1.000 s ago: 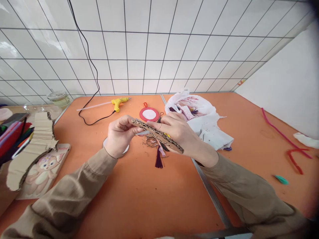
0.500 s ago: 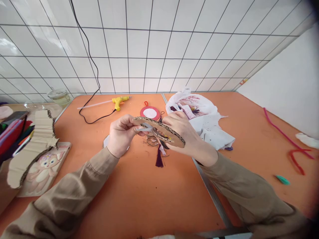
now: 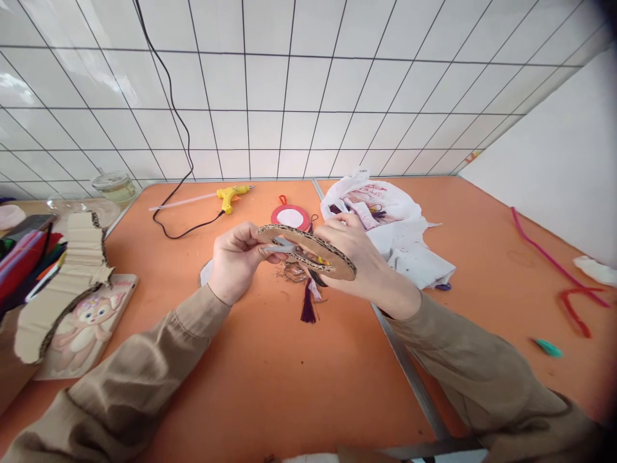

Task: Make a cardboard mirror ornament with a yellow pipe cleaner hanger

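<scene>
Pinching a round cardboard ring (image 3: 343,262) at centre frame with my left hand (image 3: 233,262), I grip scissors (image 3: 285,247) in my right hand (image 3: 354,252), grey blades through its opening. The hole exists, rims ridged and corrugated; whether any cutting remains, I cannot tell.

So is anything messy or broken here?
A bit. At the left, the cardboard strip has ragged, torn-looking edges and lies crookedly over the cartoon board. Little scraps are scattered untidily under the ring in the hands, and the white bag is crumpled, with dark specks on it.
</scene>
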Demonstrator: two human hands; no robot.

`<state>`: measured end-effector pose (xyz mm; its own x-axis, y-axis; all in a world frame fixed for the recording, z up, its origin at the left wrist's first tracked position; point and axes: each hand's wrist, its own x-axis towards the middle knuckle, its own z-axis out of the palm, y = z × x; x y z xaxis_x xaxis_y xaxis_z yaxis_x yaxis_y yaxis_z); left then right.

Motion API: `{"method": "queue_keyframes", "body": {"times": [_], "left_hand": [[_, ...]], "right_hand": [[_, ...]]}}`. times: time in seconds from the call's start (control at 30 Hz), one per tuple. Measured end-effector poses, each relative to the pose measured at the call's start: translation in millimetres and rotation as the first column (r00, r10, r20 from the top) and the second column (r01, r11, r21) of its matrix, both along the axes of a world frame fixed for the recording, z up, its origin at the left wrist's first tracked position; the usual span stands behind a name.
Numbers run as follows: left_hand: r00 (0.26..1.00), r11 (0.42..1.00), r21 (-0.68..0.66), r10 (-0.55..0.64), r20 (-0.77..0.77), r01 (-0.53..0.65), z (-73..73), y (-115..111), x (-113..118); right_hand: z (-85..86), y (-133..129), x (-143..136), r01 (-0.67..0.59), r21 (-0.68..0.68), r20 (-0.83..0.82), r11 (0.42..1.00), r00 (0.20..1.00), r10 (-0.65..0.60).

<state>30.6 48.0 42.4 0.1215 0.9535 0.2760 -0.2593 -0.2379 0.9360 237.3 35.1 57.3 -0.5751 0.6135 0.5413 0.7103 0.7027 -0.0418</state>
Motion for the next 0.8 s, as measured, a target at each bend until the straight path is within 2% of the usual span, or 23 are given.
{"method": "queue_keyframes", "body": {"times": [0.17, 0.43, 0.8], "left_hand": [[0.999, 1.000, 0.004, -0.031, 0.015, 0.031, -2.6, 1.5, 0.3], [1.000, 1.000, 0.020, 0.018, -0.011, -0.018, -2.0, -0.9, 0.2], [1.000, 1.000, 0.026, -0.007, -0.023, 0.007, -3.9, 2.5, -2.8]], "right_hand": [[2.1, 2.0, 4.1, -0.006, 0.033, 0.027, 0.999, 1.000, 0.005], [-1.3, 4.7, 3.6, 0.004, 0.089, 0.094, 0.996, 0.995, -0.013], [-9.1, 8.4, 2.6, -0.026, 0.172, 0.077, 0.985, 0.997, 0.012]]}}
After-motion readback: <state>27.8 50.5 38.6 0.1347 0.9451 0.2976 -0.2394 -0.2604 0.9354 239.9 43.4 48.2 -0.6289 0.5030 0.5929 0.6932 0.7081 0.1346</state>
